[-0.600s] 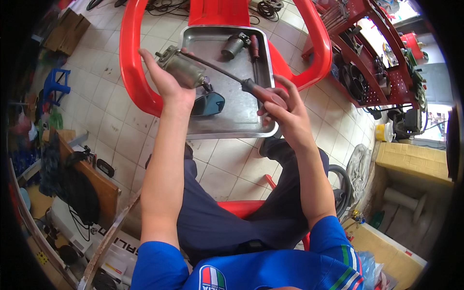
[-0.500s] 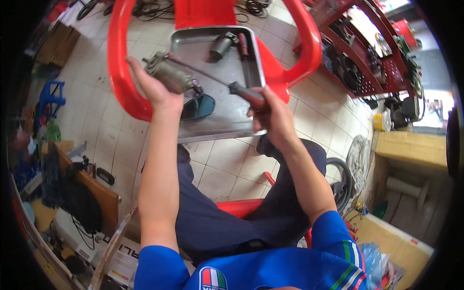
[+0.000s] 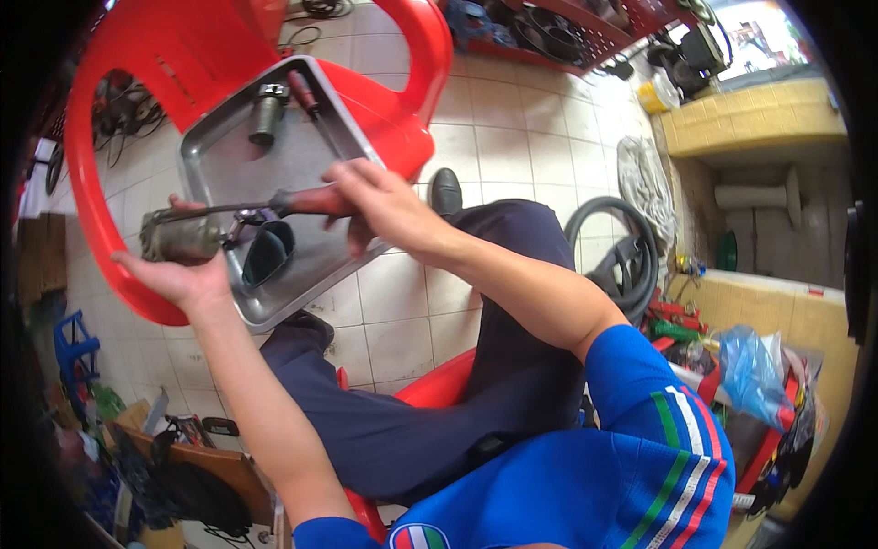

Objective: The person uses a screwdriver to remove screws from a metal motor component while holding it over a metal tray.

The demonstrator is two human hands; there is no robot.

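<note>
One cylinder (image 3: 186, 243) fills the open left hand (image 3: 187, 282); the right (image 3: 382, 203) grips a screwdriver (image 3: 315, 200).

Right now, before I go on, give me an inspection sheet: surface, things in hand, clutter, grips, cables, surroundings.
Surface: metal tray on a red plastic chair.
Things in hand: metal cylinder; red-handled screwdriver, its shaft reaching across to the cylinder, tip contact unclear.
Clutter: smaller cylinder, second screwdriver and dark mirror, all in the tray.
Grips: left grip cradles the metal cylinder; right grip holds the screwdriver handle.
Cables: dark coils on the floor beyond the chair.
Surroundings: tiled floor, blue stool at left, blue plastic bag at right.
</note>
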